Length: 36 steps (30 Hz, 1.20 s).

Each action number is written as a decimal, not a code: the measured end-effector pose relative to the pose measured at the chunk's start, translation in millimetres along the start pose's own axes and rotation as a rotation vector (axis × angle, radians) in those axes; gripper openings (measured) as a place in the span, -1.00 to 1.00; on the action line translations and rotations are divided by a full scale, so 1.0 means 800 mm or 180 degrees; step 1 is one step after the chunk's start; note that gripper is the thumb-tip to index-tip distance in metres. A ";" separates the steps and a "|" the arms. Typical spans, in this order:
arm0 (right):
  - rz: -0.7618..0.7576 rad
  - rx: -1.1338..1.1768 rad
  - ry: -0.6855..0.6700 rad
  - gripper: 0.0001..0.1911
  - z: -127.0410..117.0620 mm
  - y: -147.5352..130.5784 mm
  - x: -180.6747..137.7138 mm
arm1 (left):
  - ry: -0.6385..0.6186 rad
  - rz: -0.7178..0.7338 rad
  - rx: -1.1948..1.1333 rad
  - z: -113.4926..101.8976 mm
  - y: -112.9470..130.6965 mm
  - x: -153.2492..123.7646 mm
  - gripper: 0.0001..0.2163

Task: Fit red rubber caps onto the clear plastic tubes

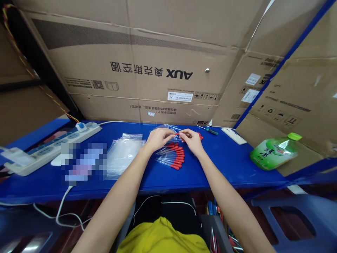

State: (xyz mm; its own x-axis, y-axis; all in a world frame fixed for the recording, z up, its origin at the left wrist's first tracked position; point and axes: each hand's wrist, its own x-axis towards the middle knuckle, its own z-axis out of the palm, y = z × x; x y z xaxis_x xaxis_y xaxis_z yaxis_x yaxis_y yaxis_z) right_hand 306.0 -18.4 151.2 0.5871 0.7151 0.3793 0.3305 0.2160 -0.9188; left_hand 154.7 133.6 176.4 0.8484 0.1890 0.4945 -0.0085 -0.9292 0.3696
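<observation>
My left hand (160,137) and my right hand (191,140) meet above the blue table, fingertips pinched on one dropper whose red bulb (177,134) shows between them. Its clear tube is mostly hidden by my fingers. Just below my hands, several clear droppers (172,157) lie fanned out, red bulbs toward the right and thin tubes toward the left. More clear tubes (171,127) lie behind my hands, and a few red bulbs (201,136) show past my right hand. To the left rests a stack of clear zip bags (123,156).
A power strip (56,144) and a blurred-out phone (86,160) with a cable occupy the left. At the back right lie a green-handled screwdriver (211,131) and a white flat device (233,136). A green bottle (273,153) lies tilted at far right. Cardboard (147,88) walls the back.
</observation>
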 end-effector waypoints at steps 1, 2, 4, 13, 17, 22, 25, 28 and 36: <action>-0.0001 0.0048 0.0024 -0.56 0.000 -0.001 0.000 | 0.0007 -0.0105 0.0000 -0.001 0.000 0.000 -0.67; -0.0007 0.0099 0.0057 -0.56 0.000 -0.002 0.000 | 0.0007 -0.0207 -0.0011 -0.002 0.001 0.000 -0.63; -0.0005 0.0172 0.0104 -0.55 -0.001 -0.004 -0.001 | 0.0003 -0.0333 -0.0067 -0.005 0.003 0.000 -0.57; 0.0104 0.0374 -0.0088 -0.57 -0.002 -0.009 -0.003 | 0.0017 0.0000 -0.0581 -0.004 0.000 0.001 -0.54; 0.0114 0.0355 -0.0064 -0.57 -0.002 -0.008 -0.003 | -0.0017 0.0071 -0.0831 -0.003 0.001 0.000 -0.54; 0.0100 0.0417 -0.0067 -0.58 0.000 -0.012 -0.005 | -0.0075 0.0009 -0.1080 -0.007 0.005 0.000 -0.56; 0.0096 0.0450 -0.0069 -0.59 0.001 -0.014 -0.006 | -0.0080 -0.0015 -0.1159 -0.008 0.008 0.000 -0.57; 0.0086 0.0416 -0.0075 -0.58 0.001 -0.016 -0.007 | -0.0060 -0.0026 -0.1205 -0.007 0.009 0.001 -0.57; 0.0120 0.0302 -0.0159 -0.55 -0.005 -0.019 -0.005 | 0.0102 0.0057 -0.0831 -0.001 -0.003 0.002 -0.64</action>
State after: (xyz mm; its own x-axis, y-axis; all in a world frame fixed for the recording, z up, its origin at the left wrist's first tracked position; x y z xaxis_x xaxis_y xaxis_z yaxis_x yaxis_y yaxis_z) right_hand 301.5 -26.8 164.3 0.5594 0.7557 0.3405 0.2360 0.2485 -0.9394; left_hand 155.3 136.5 176.8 0.8296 0.1871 0.5260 -0.1632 -0.8197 0.5490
